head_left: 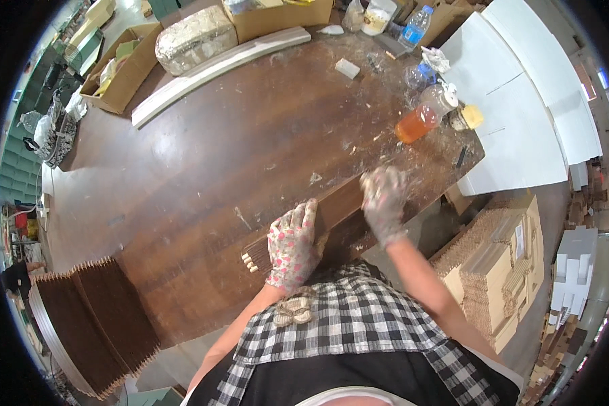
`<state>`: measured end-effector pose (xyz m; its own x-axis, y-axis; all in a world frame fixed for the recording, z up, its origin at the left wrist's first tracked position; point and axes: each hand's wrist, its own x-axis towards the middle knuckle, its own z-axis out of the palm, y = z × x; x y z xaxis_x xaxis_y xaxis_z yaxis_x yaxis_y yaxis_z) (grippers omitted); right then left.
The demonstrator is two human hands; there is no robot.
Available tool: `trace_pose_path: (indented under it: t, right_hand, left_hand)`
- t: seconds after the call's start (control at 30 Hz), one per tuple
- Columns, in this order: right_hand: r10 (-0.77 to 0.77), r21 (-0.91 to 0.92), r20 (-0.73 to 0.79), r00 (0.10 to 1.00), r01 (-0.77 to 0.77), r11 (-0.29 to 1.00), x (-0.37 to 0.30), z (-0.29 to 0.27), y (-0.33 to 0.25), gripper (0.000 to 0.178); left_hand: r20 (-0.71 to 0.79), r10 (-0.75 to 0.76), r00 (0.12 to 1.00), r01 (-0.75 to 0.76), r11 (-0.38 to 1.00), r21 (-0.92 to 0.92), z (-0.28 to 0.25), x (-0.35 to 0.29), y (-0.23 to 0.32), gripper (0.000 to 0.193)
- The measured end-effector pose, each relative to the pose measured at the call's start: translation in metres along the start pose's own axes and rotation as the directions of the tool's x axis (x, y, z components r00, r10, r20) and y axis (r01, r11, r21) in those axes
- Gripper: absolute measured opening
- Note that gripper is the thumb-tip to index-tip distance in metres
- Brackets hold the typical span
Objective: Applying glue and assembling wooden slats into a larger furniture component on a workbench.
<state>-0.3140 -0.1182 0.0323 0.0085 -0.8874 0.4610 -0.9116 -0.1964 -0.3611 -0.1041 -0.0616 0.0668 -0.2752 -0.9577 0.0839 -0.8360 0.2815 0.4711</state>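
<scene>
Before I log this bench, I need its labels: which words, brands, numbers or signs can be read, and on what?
No text is readable.
Blue-labelled water bottle: print too small.
White tub: markings too blurred.
White label on the stacked tan panels: too small.
Dark brown board: no lettering visible.

You have no wording that can be read here. At your table's far right, a clear bottle wears a blue label, too small to make out. Near right, a pale stack carries a white slip, likewise illegible.
</scene>
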Motion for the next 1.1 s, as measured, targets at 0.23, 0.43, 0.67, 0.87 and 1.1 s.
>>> trace_pose_path:
  t: [0.23,0.43,0.67,0.87,1.1]
  right_hand:
    - [0.151,0.052,0.015,0.988,-0.152,0.987,0.010,-0.012,0.015,0.012]
    - [0.223,0.333,0.106,0.969,-0.246,0.910,0.015,-0.023,0.004,0.012]
    - [0.057,0.052,0.113,0.992,-0.063,0.997,0.037,-0.001,0.025,0.010]
    - [-0.195,0.156,-0.002,0.981,0.193,0.969,0.017,-0.010,-0.013,0.009]
    - [0.432,0.371,0.392,0.813,-0.569,0.734,0.040,-0.027,0.042,0.008]
  left_hand:
    - [-0.006,-0.011,1.000,0.011,0.999,0.034,-0.001,-0.003,0.002,0.071]
    - [-0.050,0.006,0.999,-0.005,1.000,0.012,-0.002,0.001,0.001,0.064]
    - [-0.101,0.037,0.994,-0.032,0.998,0.050,-0.003,-0.001,0.004,0.066]
    - [-0.073,0.029,0.997,-0.027,0.999,0.039,0.004,-0.004,0.003,0.067]
    - [-0.095,0.032,0.995,-0.029,0.999,0.025,-0.002,-0.005,0.004,0.065]
